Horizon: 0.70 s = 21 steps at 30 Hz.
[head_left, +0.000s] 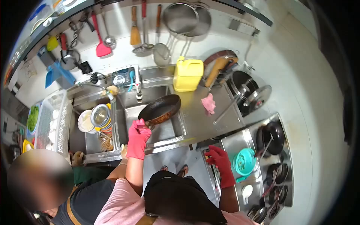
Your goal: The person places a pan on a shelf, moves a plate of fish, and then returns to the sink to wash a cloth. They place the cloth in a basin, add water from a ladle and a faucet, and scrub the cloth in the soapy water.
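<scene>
The pan (160, 108) hangs over the sink (176, 137), tipped up. Its handle points down to the left hand (138, 138), whose fingers grip it; the round end points up to the right, toward the yellow jug (187, 74). It could slip from the wet glove and bang the sink. The right hand (219, 159) curls on the worktop (232, 144) edge.

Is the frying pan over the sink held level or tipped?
Tipped: the frying pan slants over the sink, its handle gripped by the left hand.

One frying pan (160, 108); one yellow jug (187, 74); two gloved hands (138, 138).
</scene>
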{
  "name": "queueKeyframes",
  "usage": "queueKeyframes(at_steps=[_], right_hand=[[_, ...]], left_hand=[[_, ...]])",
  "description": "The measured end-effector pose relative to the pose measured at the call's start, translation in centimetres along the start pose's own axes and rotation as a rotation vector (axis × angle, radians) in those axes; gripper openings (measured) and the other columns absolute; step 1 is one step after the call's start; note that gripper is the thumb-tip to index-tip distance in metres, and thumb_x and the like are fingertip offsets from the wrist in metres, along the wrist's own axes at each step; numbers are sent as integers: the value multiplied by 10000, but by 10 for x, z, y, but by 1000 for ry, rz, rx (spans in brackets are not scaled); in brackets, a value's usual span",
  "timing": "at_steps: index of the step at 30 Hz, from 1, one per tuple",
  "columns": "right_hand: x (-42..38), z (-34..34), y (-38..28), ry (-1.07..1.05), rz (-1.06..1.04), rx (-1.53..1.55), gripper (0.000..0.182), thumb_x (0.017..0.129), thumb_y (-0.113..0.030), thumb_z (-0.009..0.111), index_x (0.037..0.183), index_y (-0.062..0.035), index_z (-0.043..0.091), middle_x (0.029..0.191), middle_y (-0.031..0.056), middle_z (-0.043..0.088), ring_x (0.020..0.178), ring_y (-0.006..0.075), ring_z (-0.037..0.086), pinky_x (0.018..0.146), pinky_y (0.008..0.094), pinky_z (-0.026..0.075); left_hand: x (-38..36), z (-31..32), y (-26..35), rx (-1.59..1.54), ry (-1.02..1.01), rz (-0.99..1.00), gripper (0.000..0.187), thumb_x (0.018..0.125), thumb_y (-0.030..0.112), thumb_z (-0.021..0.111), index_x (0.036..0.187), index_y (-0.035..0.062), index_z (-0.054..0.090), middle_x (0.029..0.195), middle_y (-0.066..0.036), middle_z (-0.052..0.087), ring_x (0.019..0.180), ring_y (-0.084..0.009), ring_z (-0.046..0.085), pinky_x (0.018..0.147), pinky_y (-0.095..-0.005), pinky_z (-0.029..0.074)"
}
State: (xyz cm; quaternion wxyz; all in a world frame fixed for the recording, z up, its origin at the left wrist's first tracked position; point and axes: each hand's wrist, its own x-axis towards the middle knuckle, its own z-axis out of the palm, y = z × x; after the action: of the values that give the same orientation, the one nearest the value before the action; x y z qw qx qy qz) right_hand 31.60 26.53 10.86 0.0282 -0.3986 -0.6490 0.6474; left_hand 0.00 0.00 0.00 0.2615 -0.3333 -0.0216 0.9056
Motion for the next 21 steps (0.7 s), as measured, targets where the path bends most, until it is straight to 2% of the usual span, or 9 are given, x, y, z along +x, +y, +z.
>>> queueKeyframes(at_steps=[2,3,5,6,11,13,14,18,21], right_hand=[[-7,-5,0,46,-23,3,439,936,-222,570,1318,-8,547,999,109,712,722,150,668,641,258,525],[-48,15,35,26,23,92,437,934,-220,571,1314,-4,548,994,107,712,717,148,665,639,257,524],[-64,-6,46,99,16,103,434,930,-215,575,1305,2,551,986,105,711,706,144,660,635,256,521],[-79,-21,50,142,13,92,435,929,-214,576,1305,3,552,981,102,710,701,143,661,633,254,521],[-150,-56,103,300,40,183,426,916,-203,577,1287,6,559,969,97,707,702,137,653,626,256,516],[-178,-69,143,369,52,256,421,912,-193,577,1284,4,562,960,88,705,696,138,649,619,255,508],[-196,-75,161,398,47,286,420,912,-191,579,1285,3,562,961,86,705,696,137,648,619,254,505],[-280,-87,220,513,60,366,433,909,-193,589,1301,-12,561,983,80,701,717,138,647,642,265,504],[-355,-99,268,592,95,419,466,904,-221,601,1319,-14,551,997,83,700,737,147,652,663,275,509]], left_hand=[[9,12,-15,63,-88,-128,61,906,115,619,866,82,651,702,-20,643,558,-127,617,568,-302,580],[-38,4,14,168,-111,-108,58,900,92,609,864,72,650,709,-27,647,562,-133,621,568,-300,579],[-30,-6,-5,210,-247,-205,66,889,46,589,859,53,649,724,-42,656,571,-146,629,566,-296,576],[-40,5,-32,-1,-1,-129,88,888,12,558,867,18,644,740,-66,665,601,-173,648,576,-303,578],[-50,-18,-48,220,-88,-131,91,881,-5,550,899,3,639,785,-86,686,654,-190,671,606,-305,578],[-84,-12,-74,304,-80,-152,91,877,-6,557,910,13,640,797,-81,690,655,-185,672,604,-303,573],[-112,-14,-95,620,-139,14,59,887,14,576,892,35,631,793,-60,687,665,-181,676,601,-299,566],[-170,-42,-150,571,-65,-146,138,933,99,581,801,62,576,701,-27,621,650,-187,643,588,-280,562],[-224,-87,-193,805,-146,-268,160,940,107,572,787,61,561,679,-32,597,628,-197,615,570,-270,562]])
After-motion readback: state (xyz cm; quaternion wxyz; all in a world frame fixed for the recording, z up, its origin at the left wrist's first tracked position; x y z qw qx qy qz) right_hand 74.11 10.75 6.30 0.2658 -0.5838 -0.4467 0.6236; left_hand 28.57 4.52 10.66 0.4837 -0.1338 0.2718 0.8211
